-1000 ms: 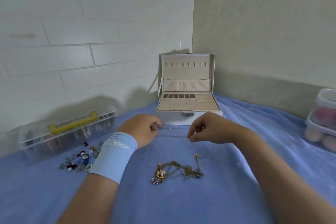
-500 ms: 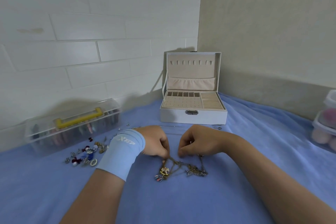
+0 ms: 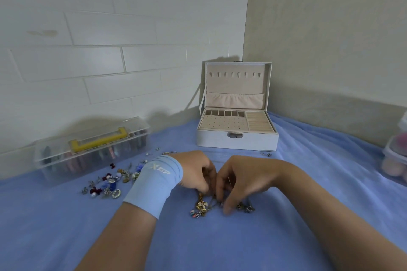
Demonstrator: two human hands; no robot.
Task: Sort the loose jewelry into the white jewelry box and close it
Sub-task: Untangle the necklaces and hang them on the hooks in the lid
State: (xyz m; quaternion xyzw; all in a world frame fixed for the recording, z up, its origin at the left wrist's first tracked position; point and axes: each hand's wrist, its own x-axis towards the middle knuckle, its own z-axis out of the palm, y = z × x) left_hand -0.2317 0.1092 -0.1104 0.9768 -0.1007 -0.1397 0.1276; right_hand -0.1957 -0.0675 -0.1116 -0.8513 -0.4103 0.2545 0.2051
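Head view: left hand [image 3: 195, 174] and right hand [image 3: 245, 179] meet, each grip pinched narrow on the chain tangle [image 3: 201, 207] lying on the blue surface [image 3: 220, 244]. The white jewelry box [image 3: 237, 142] stands open behind, apart. Small loose pieces [image 3: 110, 182] lie left.

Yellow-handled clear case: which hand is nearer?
Left. The left hand sits right of the yellow-handled clear case, small loose jewelry between them; the right hand is farther right, past the left hand, both pinching at the chain tangle.

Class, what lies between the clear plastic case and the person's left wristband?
Head view: a scatter of small loose jewelry pieces on the blue cloth.
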